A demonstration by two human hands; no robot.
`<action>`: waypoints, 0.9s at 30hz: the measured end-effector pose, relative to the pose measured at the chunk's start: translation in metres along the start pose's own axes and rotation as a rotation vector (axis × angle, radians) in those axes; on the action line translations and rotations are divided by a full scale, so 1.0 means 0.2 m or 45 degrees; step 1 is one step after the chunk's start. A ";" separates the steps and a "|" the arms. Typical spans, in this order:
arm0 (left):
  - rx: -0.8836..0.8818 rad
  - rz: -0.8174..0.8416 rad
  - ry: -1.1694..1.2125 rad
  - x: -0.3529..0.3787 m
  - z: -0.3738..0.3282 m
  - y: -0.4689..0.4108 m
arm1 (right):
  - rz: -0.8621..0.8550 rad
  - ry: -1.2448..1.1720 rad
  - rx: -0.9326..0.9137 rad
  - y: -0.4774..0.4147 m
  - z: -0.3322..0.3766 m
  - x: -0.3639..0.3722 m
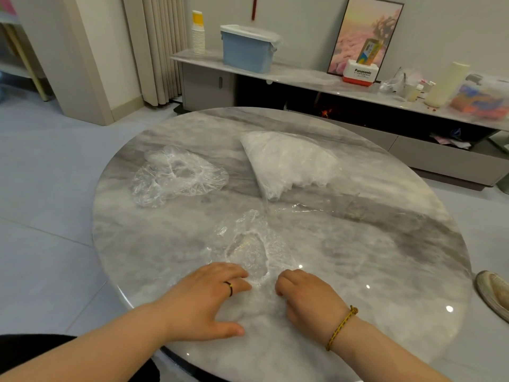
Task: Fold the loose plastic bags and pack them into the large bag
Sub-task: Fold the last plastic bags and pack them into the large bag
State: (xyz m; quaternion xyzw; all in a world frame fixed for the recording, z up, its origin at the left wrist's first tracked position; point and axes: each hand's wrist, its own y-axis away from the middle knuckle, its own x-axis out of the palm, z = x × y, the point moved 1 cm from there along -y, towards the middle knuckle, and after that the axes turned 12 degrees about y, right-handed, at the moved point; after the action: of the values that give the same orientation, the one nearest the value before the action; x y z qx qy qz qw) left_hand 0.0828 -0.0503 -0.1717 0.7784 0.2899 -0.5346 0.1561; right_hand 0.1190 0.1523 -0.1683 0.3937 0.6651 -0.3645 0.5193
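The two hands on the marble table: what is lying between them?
The near end of a crumpled clear plastic bag lies between the left hand and the right hand, touching both; the head view shows it.

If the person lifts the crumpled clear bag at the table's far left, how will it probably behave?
The crumpled clear bag looks thin and wrinkled, so it will probably hang limp. It seems very light and may slide easily on the glossy table.

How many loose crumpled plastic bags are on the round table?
2: one crumpled clear plastic bag at far left, another near, touched by left hand and right hand. Overlapping layers may hide more.
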 end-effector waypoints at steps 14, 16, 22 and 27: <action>-0.349 -0.327 0.348 0.01 0.11 -0.06 | -0.041 -0.693 0.047 0.03 -0.06 -0.06; -0.444 -0.253 0.519 0.01 0.13 -0.06 | 0.039 -0.476 -0.078 0.03 -0.05 -0.05; -0.512 -0.150 0.650 -0.02 0.13 -0.04 | 0.104 -0.325 0.111 -0.01 -0.06 -0.05; -0.566 -0.182 0.512 -0.04 0.09 -0.04 | 0.226 -0.522 0.399 -0.02 -0.07 -0.08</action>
State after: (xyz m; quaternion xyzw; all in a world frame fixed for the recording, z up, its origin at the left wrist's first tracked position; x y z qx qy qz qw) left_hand 0.0631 -0.0570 -0.1696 0.7928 0.4789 -0.3029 0.2242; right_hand 0.1125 0.1612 -0.1494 0.4439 0.4446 -0.4881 0.6058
